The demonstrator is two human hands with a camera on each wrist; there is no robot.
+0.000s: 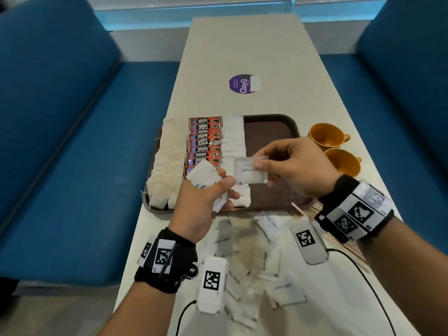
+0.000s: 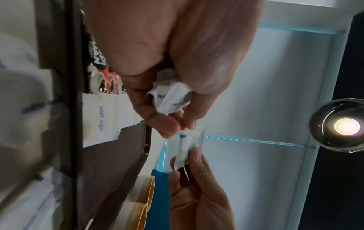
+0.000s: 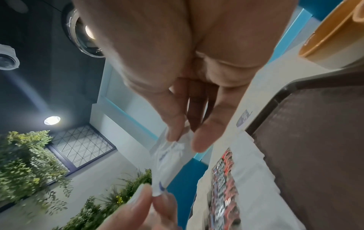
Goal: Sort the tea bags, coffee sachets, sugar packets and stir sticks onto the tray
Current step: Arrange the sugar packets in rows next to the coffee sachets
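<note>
Right hand (image 1: 288,166): thumb and fingers pinch one white sugar packet (image 1: 249,170) by its right edge, held above the tray (image 1: 271,124). Left hand (image 1: 201,202): thumb and forefinger pinch that packet's left edge; other fingers clutch a bunch of sugar packets (image 1: 206,180). Step judged: sugar column in progress, beside the Kopi Juan coffee sachets (image 1: 204,141) and tea bags (image 1: 164,163). Next: left releases, right lays it in the sugar row (image 1: 234,137). Loose packets (image 1: 286,292) and stir sticks (image 1: 339,241) remain on the table (image 1: 242,44).
</note>
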